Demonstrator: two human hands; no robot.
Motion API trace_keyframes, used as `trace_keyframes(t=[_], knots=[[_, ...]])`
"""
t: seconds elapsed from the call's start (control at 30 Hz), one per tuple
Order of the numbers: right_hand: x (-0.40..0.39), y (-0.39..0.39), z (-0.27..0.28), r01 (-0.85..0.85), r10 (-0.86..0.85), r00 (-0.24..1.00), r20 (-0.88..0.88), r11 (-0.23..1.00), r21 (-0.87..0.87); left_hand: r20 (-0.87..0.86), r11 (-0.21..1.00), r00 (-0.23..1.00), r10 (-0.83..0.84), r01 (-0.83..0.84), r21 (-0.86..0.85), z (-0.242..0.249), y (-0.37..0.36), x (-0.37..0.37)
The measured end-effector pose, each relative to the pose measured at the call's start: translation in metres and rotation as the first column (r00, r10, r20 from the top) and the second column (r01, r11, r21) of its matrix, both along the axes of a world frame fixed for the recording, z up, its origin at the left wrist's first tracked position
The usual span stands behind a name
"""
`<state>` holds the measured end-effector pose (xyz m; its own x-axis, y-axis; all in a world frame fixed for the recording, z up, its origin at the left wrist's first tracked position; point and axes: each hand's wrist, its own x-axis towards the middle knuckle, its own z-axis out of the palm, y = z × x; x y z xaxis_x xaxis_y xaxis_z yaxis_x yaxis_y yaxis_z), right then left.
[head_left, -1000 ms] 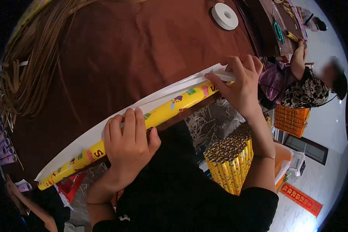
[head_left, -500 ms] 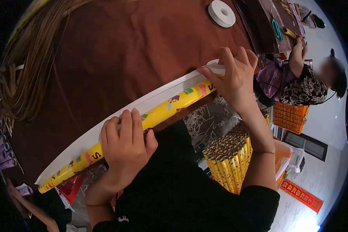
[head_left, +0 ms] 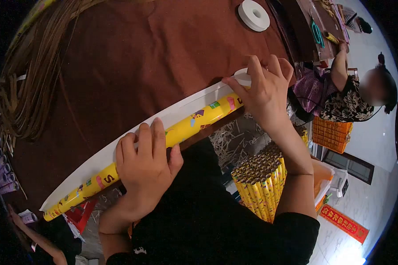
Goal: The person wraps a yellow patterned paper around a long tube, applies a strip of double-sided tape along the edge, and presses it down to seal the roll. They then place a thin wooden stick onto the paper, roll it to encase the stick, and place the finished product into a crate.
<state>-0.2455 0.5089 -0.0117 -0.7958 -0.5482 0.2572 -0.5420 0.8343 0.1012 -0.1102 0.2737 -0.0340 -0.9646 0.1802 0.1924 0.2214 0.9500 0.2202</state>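
Note:
A long yellow tube [head_left: 188, 130] with colourful printed figures lies slantwise along the near edge of the brown-covered table. A white paper strip [head_left: 93, 161] runs along its far side. My left hand [head_left: 143, 170] grips the tube left of its middle, the fingers over the top and the thumb on the near side. My right hand [head_left: 267, 92] is closed over the tube's right end, thumb and curled fingers at the white strip; that end is hidden beneath it.
A white roll [head_left: 254, 15] lies at the table's far side. Brown strips [head_left: 28, 88] are heaped at left. Below the table edge stands a bundle of yellow tubes [head_left: 263, 187] near shredded paper [head_left: 232, 137]. At right are another person [head_left: 349, 99], teal scissors [head_left: 316, 33] and an orange basket [head_left: 332, 134].
My right hand has shifted slightly left along the tube, covering more of its print. My left thumb has moved a little away from the other fingers. The tube lies in nearly the same place.

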Motion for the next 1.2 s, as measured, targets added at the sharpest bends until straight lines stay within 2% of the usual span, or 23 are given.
trace_keyframes(t=[0.1, 0.17, 0.27, 0.3, 0.43, 0.5, 0.6, 0.67, 0.77, 0.83, 0.87, 1.03, 1.2], knots=[[0.001, 0.0, -0.001, 0.024, -0.024, 0.999, 0.049, 1.0, 0.004, 0.03, 0.999, 0.998, 0.052, -0.051, -0.02, 0.002, 0.01, -0.006], [0.001, -0.001, 0.0, 0.027, -0.027, 0.999, 0.037, 1.0, 0.002, -0.051, 0.999, 0.998, 0.039, -0.039, 0.011, 0.002, 0.021, -0.014], [0.0, -0.005, 0.003, 0.007, -0.007, 1.0, 0.006, 0.999, -0.031, -0.084, 0.998, 0.996, 0.026, -0.021, 0.065, 0.001, 0.047, -0.032], [0.0, -0.007, 0.005, -0.014, 0.013, 1.0, -0.016, 0.998, -0.059, -0.013, 0.996, 1.0, 0.008, -0.007, 0.091, 0.005, 0.057, -0.039], [0.002, -0.009, 0.006, -0.05, 0.047, 0.997, -0.068, 0.998, -0.035, -0.151, 0.975, 0.989, -0.005, 0.038, 0.22, -0.007, 0.097, -0.063], [0.003, -0.005, 0.002, 0.042, -0.04, 0.999, 0.031, 0.998, -0.05, -0.127, 0.963, 0.991, -0.05, 0.082, 0.257, -0.006, 0.103, -0.069], [0.0, 0.0, 0.004, 0.008, -0.008, 0.999, -0.034, 1.0, 0.007, -0.177, 0.965, 0.983, -0.047, 0.091, 0.247, -0.012, 0.101, -0.068], [-0.008, 0.011, 0.011, 0.001, -0.001, 1.0, -0.004, 0.999, -0.037, -0.193, 0.964, 0.979, -0.058, 0.105, 0.245, -0.014, 0.101, -0.068], [-0.022, 0.026, 0.037, -0.143, 0.145, 0.982, 0.119, 0.989, -0.03, -0.138, 0.978, 0.988, -0.07, 0.095, 0.185, -0.013, 0.102, -0.067], [-0.032, 0.046, 0.041, -0.141, 0.158, 0.964, 0.213, 0.985, -0.095, -0.146, 0.98, 0.987, -0.074, 0.098, 0.171, -0.012, 0.102, -0.067], [-0.036, 0.054, 0.043, -0.153, 0.171, 0.968, 0.183, 0.982, -0.113, -0.149, 0.984, 0.986, -0.067, 0.091, 0.154, -0.012, 0.102, -0.068], [-0.037, 0.08, 0.049, -0.025, 0.045, 0.971, 0.234, 0.996, -0.089, -0.168, 0.981, 0.983, -0.071, 0.1, 0.166, -0.014, 0.102, -0.066], [-0.038, 0.084, 0.024, 0.003, 0.004, 0.998, 0.059, 0.994, -0.108, -0.184, 0.983, 0.979, -0.084, 0.112, 0.146, -0.014, 0.103, -0.062]])
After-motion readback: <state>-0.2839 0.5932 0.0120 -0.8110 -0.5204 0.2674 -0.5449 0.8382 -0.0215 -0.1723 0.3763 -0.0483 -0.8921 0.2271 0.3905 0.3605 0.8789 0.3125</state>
